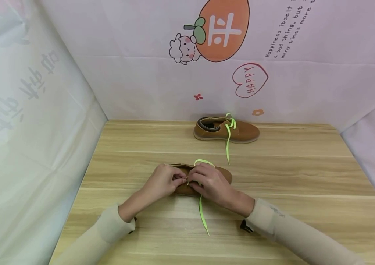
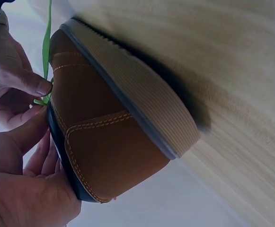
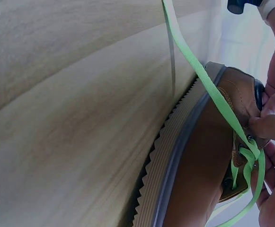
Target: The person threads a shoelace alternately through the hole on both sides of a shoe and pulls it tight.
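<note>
A brown leather shoe (image 1: 224, 174) lies near the middle of the table, toe to the right, with a yellow-green shoelace (image 1: 202, 215) through its eyelets. Over its opening, my left hand (image 1: 167, 180) has thumb and forefinger together at a short bit of lace. Fingertip to fingertip with it, my right hand (image 1: 212, 184) pinches the lace near the eyelets and covers much of the lacing. In the right wrist view the lace (image 3: 217, 99) crosses the shoe's side (image 3: 194, 165). The left wrist view shows the heel side (image 2: 99, 146); the exact grip is partly hidden behind fingers.
A second brown shoe (image 1: 247, 132) stands at the table's back edge, its green lace (image 1: 228, 147) hanging forward onto the wood. Behind it rises a white printed cloth wall (image 1: 141, 88), with another cloth wall (image 1: 42, 121) to the left. The wooden tabletop (image 1: 290, 176) extends to the right.
</note>
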### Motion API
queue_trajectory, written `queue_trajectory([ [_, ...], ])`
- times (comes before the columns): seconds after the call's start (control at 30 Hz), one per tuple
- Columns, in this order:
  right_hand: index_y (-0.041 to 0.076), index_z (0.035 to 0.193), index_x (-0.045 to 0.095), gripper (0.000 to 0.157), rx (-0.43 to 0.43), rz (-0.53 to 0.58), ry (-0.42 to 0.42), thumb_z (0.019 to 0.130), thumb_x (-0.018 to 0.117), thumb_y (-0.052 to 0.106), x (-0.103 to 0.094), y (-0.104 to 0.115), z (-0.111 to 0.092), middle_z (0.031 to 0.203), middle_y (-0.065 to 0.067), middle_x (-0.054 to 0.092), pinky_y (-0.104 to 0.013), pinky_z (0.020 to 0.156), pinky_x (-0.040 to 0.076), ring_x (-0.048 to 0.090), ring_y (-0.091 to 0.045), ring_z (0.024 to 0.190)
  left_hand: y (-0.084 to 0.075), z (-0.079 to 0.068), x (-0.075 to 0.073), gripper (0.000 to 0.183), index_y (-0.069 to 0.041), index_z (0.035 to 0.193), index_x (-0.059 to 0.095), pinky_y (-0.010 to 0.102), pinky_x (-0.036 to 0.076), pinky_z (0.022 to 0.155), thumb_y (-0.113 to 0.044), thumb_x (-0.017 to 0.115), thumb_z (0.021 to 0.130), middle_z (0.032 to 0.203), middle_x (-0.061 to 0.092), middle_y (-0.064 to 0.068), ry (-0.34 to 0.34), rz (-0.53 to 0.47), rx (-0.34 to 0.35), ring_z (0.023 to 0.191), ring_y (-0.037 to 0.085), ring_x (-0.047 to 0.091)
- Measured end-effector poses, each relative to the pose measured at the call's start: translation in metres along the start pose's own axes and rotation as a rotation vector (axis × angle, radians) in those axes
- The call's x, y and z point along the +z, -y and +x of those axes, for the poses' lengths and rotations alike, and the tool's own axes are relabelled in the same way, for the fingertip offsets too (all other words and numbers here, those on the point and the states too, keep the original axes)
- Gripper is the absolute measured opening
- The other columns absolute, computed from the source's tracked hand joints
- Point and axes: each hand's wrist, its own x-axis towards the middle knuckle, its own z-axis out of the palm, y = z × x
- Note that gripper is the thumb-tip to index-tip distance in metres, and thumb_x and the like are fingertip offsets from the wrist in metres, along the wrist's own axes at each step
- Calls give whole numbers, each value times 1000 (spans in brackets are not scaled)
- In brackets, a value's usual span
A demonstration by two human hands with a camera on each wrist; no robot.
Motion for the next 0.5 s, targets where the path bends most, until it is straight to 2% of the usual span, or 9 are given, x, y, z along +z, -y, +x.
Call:
queue_trajectory([
  [0.27,9,94,77,21,-17,-25,-14,80,91,2,1,0,0,101,-3,73,-33,86,59,67,-21,98,0,3,-4,5,-9,89,83,19,51,58,-7,81,93,76,76,-4,40,0,-23,64,-2,62],
  [0.5,8,96,76,19,-16,-25,-16,84,88,1,1,0,-1,102,-5,74,-33,88,58,68,-22,99,-2,4,-5,6,-8,88,82,19,51,57,-6,80,93,74,75,-3,42,-17,-34,63,-1,62],
])
